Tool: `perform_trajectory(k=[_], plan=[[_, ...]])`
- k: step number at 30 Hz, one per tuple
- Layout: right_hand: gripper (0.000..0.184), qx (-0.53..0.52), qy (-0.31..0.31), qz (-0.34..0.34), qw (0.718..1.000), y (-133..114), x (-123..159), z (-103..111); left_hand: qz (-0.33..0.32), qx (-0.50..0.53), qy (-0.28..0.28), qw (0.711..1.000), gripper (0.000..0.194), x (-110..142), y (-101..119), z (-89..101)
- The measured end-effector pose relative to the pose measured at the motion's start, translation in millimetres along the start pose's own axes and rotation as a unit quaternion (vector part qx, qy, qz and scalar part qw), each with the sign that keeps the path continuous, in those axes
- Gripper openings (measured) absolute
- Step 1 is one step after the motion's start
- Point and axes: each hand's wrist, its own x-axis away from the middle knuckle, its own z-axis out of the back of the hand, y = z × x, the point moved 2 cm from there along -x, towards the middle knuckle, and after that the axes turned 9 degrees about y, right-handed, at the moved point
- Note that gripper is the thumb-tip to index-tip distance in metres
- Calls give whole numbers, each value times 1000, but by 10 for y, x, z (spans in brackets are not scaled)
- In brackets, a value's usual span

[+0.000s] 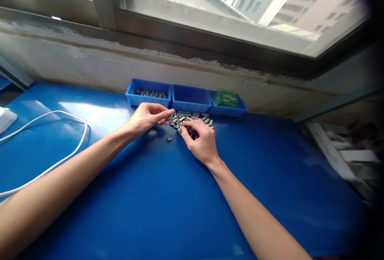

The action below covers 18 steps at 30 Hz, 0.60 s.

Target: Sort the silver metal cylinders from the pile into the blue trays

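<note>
A pile of small grey metal parts, some short and some longer cylinders, lies in front of the blue bins. My left hand is at the pile's left edge, thumb and forefinger pinched together; whatever is between the tips is too small to make out. Over the near right side of the pile, my right hand bends down with its fingers closed at the parts, and its fingertips partly cover what they grip. One loose small metal part rests on the table between the two hands.
Three joined blue bins stand along the wall: a left bin with small metal parts, a middle bin, and a right bin with a green plastic bag. A white cable curves over the blue table at left.
</note>
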Motion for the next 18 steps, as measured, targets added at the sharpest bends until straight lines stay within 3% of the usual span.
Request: perform_trajectory(k=[4,6,13,18], plan=[[7,-6,1,5,1000,3,-4,2,77,75,17,994,44,-3,12,-12],[7,-6,2,7,1000,1,-4,4,86,114,51,988,44,-17,36,8],[6,-5,4,7,1000,-5,-2,12,21,241,201,949,39,-114,50,185],[7,-4,5,4,1000,-19,-6,13,-13,214,191,958,44,-103,46,185]])
